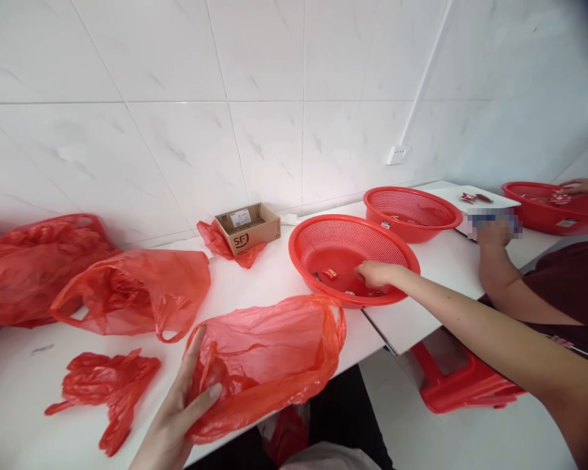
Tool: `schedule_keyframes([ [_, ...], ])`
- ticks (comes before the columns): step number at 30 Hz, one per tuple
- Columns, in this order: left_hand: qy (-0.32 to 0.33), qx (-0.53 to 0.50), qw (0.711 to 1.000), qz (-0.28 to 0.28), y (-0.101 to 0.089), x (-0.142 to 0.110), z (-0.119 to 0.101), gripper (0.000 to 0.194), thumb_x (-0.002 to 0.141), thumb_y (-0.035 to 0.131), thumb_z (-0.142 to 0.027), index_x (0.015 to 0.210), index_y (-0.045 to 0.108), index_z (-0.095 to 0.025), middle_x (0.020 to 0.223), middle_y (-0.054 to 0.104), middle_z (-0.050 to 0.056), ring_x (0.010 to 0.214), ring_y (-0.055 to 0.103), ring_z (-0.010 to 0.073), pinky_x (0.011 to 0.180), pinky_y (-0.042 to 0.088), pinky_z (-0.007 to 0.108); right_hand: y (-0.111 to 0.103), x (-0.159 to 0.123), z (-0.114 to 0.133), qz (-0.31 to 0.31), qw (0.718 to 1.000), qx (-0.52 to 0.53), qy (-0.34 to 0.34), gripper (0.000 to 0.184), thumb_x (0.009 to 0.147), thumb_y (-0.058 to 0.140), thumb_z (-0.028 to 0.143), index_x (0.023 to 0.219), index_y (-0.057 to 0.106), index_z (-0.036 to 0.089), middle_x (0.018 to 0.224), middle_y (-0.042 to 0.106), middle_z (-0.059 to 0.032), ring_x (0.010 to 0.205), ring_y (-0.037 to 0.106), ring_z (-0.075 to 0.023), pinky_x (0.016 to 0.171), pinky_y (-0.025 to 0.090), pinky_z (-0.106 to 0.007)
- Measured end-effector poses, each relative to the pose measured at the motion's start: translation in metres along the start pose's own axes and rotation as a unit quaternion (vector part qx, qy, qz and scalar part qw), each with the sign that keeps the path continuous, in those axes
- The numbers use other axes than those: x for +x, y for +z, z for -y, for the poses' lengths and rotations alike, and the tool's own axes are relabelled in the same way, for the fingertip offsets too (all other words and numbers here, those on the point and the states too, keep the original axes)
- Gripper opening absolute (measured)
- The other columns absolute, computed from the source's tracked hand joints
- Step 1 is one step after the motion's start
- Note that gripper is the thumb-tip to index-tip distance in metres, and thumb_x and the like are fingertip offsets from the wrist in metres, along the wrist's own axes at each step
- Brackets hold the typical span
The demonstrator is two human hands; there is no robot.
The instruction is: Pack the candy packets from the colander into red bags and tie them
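The step in hand had two sides: the left hand [174, 414] held a red plastic bag [274, 339] with its mouth spread, while the right hand [373, 274] reached into the near basket [343, 230]. The left grip was closed on the bag's near-left edge, thumb on the inner side and fingers along the outside. The right hand's fingers pointed down toward the basket floor; their tips were hidden, so whether that grip was open or had closed on something could not be told.

A small red packet [330, 273] lay in the basket, left of the right hand, with a dark wrapper [316, 277] beside it near the wall. The bag sat at the counter [247, 282] edge, just in front of the basket. Behind that stood the far basket [421, 232]. An open cardboard box [255, 236] rested on red plastic toward the wall, and a crumpled bag [98, 378] lay left of the left hand. At the right, a co-worker's hand [494, 228] was beside a white tray [494, 197].

Judging from this layout, any lift from the basket would have called for a sure pinch on small, slippery wrappers and a path clear of the rim; the thin bag looked liable to sag shut without the left hand's support.
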State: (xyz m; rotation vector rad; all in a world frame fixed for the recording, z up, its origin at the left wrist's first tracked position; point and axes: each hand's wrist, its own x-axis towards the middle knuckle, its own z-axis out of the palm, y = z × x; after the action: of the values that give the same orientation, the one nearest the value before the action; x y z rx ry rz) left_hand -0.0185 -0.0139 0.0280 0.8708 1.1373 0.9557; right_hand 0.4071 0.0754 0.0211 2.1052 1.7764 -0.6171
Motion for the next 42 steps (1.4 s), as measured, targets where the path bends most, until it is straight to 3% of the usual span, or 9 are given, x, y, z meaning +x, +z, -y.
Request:
schedule_keyframes([
  [4,0.008,-0.002,1.0,-0.006,-0.001,-0.001,0.001,0.08,0.072,0.076,-0.036,0.14,0.038,-0.051,0.157,0.028,-0.011,0.143,0.029,0.0268,0.111,0.032,0.039,0.0,-0.001,0.002,0.076,0.997,-0.001,0.002,0.02,0.06,0.076,0.031,0.067,0.064,0.017,0.066,0.063,-0.005,0.061,0.062,-0.0212,0.053,0.043,-0.03],
  [8,-0.008,-0.018,1.0,0.003,-0.003,-0.001,0.005,0.08,0.073,0.075,-0.035,0.14,0.036,-0.053,0.157,0.029,-0.012,0.143,0.027,0.0254,0.112,0.029,0.039,0.005,0.0,0.01,0.097,0.995,-0.017,0.018,0.017,0.05,0.077,0.015,0.053,0.06,0.017,0.054,0.059,-0.0023,0.055,0.06,-0.0218,0.054,0.043,-0.032],
  [17,-0.011,-0.015,0.999,0.032,-0.004,0.003,0.013,0.078,0.077,0.072,-0.037,0.142,0.031,-0.053,0.159,0.023,-0.01,0.144,0.026,0.0252,0.112,0.03,0.039,-0.04,-0.027,-0.002,-0.123,0.986,0.103,-0.048,0.009,0.076,0.062,0.025,0.072,0.056,0.019,0.079,0.066,-0.0028,0.067,0.062,-0.0159,0.058,0.043,-0.026],
  [20,-0.004,-0.011,1.0,0.026,0.001,0.006,0.012,0.082,0.076,0.073,-0.037,0.144,0.03,-0.05,0.159,0.023,-0.008,0.144,0.027,0.0256,0.113,0.029,0.039,-0.044,-0.063,0.036,-0.213,0.927,0.253,-0.178,0.013,0.086,0.052,0.035,0.087,0.054,0.022,0.097,0.065,-0.0025,0.077,0.063,-0.0139,0.066,0.047,-0.026],
  [23,-0.014,-0.02,0.999,0.039,0.007,0.009,0.012,0.085,0.076,0.073,-0.036,0.146,0.027,-0.048,0.159,0.026,-0.005,0.141,0.033,0.0261,0.112,0.032,0.04,-0.015,-0.094,0.1,-0.193,0.855,0.34,-0.341,0.01,0.084,0.058,0.03,0.085,0.054,0.022,0.091,0.063,-0.0016,0.078,0.062,-0.0141,0.068,0.048,-0.027],
  [29,-0.018,-0.021,0.999,0.028,0.01,0.01,0.016,0.087,0.075,0.075,-0.036,0.147,0.027,-0.047,0.159,0.025,-0.004,0.142,0.031,0.0266,0.114,0.028,0.04,0.04,-0.099,0.177,-0.158,0.888,0.234,-0.363,0.018,0.083,0.064,0.033,0.098,0.061,0.024,0.111,0.06,-0.0055,0.088,0.061,-0.0184,0.077,0.048,-0.033],
  [35,-0.018,-0.004,1.0,0.006,0.003,0.01,0.021,0.083,0.075,0.073,-0.039,0.144,0.028,-0.053,0.16,0.021,-0.009,0.143,0.028,0.027,0.115,0.025,0.041,-0.024,-0.073,0.114,-0.284,0.889,0.24,-0.267,0.028,0.092,0.05,0.043,0.112,0.059,0.026,0.113,0.064,-0.0053,0.097,0.061,-0.0187,0.084,0.046,-0.032],
  [38,-0.018,-0.003,1.0,0.005,0.003,0.009,0.022,0.081,0.076,0.073,-0.039,0.143,0.029,-0.054,0.16,0.018,-0.012,0.144,0.025,0.0263,0.117,0.02,0.042,-0.038,-0.04,0.079,-0.188,0.965,0.134,-0.126,0.059,0.082,0.061,0.049,0.136,0.046,0.029,0.139,0.049,-0.0115,0.115,0.054,-0.0289,0.09,0.044,-0.039],
  [42,-0.019,0.006,1.0,0.007,0.008,0.008,0.019,0.081,0.078,0.071,-0.038,0.145,0.027,-0.051,0.16,0.02,-0.009,0.145,0.023,0.0255,0.116,0.022,0.044,-0.016,-0.003,0.065,-0.072,0.986,0.116,-0.1,0.081,0.065,0.076,0.052,0.139,0.046,0.036,0.151,0.033,-0.0136,0.105,0.06,-0.033,0.074,0.05,-0.038],
])
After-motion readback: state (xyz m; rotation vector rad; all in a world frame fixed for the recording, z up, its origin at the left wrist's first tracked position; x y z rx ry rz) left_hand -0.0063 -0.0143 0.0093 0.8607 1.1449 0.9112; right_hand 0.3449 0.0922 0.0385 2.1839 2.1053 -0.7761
